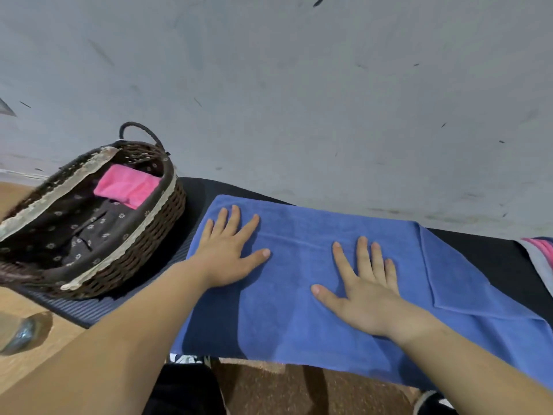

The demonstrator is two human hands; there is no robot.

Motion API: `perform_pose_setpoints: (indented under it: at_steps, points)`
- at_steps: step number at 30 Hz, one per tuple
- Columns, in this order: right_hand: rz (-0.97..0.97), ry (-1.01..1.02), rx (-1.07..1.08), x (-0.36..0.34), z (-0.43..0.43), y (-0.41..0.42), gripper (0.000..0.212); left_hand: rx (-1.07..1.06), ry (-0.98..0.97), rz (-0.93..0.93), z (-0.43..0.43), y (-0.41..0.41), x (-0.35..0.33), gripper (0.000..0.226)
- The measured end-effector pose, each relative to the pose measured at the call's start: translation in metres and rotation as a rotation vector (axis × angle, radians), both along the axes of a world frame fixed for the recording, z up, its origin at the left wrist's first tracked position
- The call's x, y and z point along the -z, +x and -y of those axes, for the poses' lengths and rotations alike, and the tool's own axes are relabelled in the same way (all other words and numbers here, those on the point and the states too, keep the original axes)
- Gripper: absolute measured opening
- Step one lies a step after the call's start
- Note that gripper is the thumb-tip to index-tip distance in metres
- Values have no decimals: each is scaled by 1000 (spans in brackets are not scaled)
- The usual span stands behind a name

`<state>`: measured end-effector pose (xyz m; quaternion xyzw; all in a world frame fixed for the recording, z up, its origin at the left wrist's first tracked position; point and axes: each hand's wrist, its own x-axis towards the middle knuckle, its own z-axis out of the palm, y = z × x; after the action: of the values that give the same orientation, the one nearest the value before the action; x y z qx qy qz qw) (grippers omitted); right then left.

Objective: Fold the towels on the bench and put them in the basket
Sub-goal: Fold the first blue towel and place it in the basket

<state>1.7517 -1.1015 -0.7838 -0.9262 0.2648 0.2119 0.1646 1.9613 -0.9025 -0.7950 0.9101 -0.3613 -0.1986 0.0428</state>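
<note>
1. Two hands lie palm-down on a blue towel (pixel 299 310). The fingers are straight and fanned apart and press the cloth without gripping it. The left hand (pixel 230 253) is near the towel's left end and the right hand (pixel 365 292) is near its middle.
2. The blue towel is spread lengthwise along the bench, and its near edge hangs over the front. Toward the right end, the edge of an upper layer shows as an angled line.
3. The bench top is covered by a dark mat (pixel 490 256), which looks ribbed at its near-left corner.
4. A dark brown wicker basket (pixel 155 235) stands on the left end of the mat, just beside the towel's left edge. It has a brown flower-print liner with pale lace trim and a loop handle (pixel 140 131) at its far end.
5. One folded pink towel (pixel 128 185) lies inside the basket at the far end.
6. At the right edge of the view, more cloth (pixel 538 259) in grey and pink lies on the mat, apart from the blue towel and cut off by the frame.
7. A pale grey wall (pixel 299 100) with dark scuff marks rises directly behind the bench and fills the upper half of the view.
8. A tan floor (pixel 30 378) shows at the left, and a brown speckled surface (pixel 284 387) lies below the bench front.
9. A shiny rounded object (pixel 21 333) sits at the left edge, and I cannot tell what it is.
</note>
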Motion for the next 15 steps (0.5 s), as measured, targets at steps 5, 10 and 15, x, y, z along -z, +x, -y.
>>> perform_pose_setpoints:
  at_steps: [5, 10, 15]
  points:
    - [148, -40, 56, 7, -12, 1, 92, -66, 12, 132, 20, -27, -16, 79]
    - [229, 143, 73, -11, -3, -5, 89, -60, 109, -30, 26, -64, -7, 92]
    - [247, 216, -6, -35, 12, -37, 82, -20, 41, 52, 2, -33, 0, 90]
